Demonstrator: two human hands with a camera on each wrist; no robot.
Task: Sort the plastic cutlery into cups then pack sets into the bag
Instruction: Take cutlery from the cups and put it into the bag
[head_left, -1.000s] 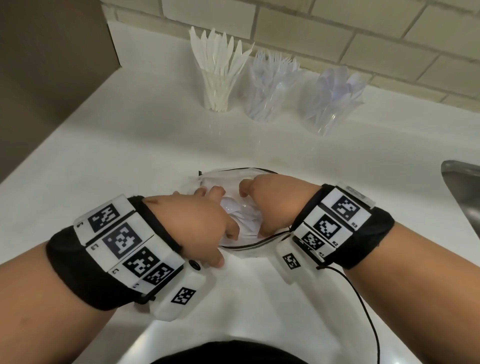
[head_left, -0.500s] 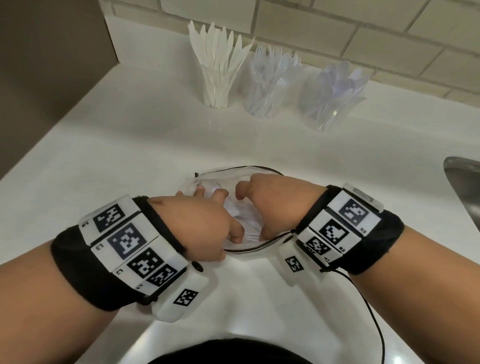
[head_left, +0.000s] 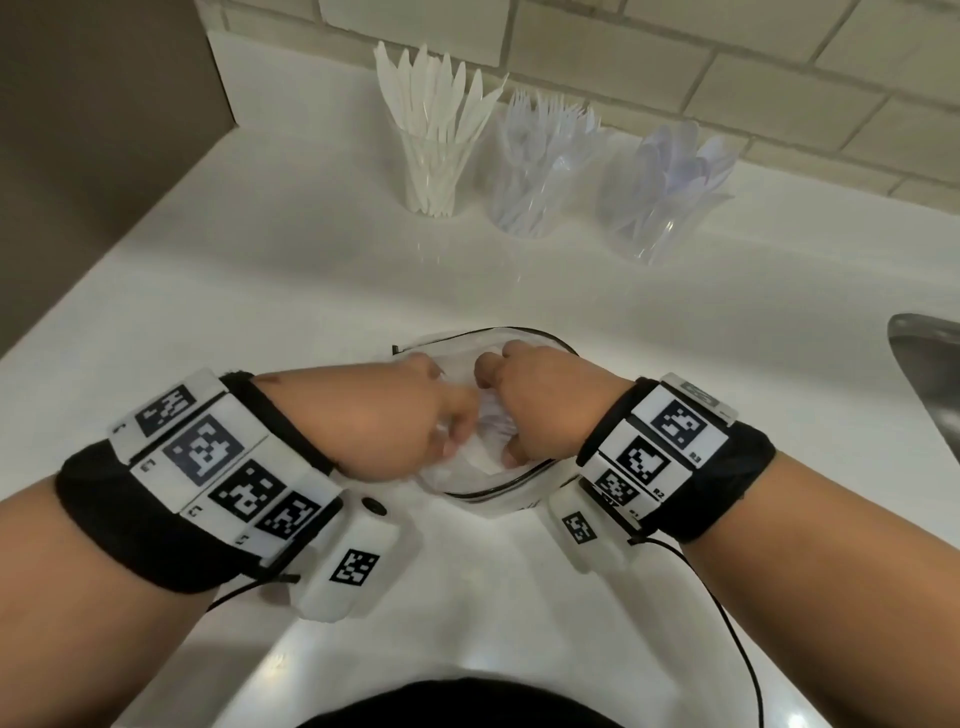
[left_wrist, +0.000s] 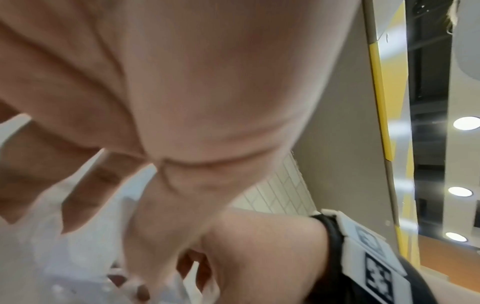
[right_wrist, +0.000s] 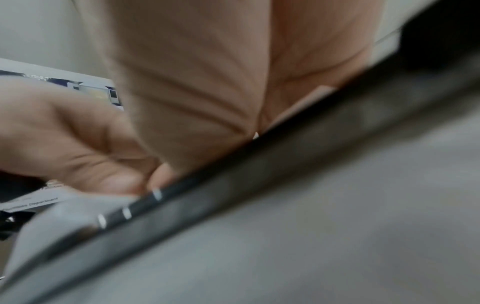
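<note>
A clear bag (head_left: 524, 335) with a black zipper rim lies on the white counter in front of me. Both hands are in its mouth. My left hand (head_left: 415, 415) is blurred, its fingers curled round white plastic cutlery (head_left: 493, 423) inside the bag; the left wrist view shows those white pieces (left_wrist: 85, 236) between the fingers. My right hand (head_left: 543, 397) grips the bag's right side, thumb at the near rim. The right wrist view shows the black zipper edge (right_wrist: 285, 148) under the palm. At the back stand cups of knives (head_left: 434, 156), forks (head_left: 530, 176) and spoons (head_left: 660, 197).
A metal sink (head_left: 930, 374) begins at the right edge of the counter. A brown wall panel (head_left: 104, 156) closes the left side, and a tiled wall (head_left: 727, 62) runs behind the cups. A thin black cable (head_left: 727, 623) trails from my right wrist band.
My left hand has pushed to the right and deeper into the bag's mouth, toward the right hand. The right hand keeps its hold on the bag.
</note>
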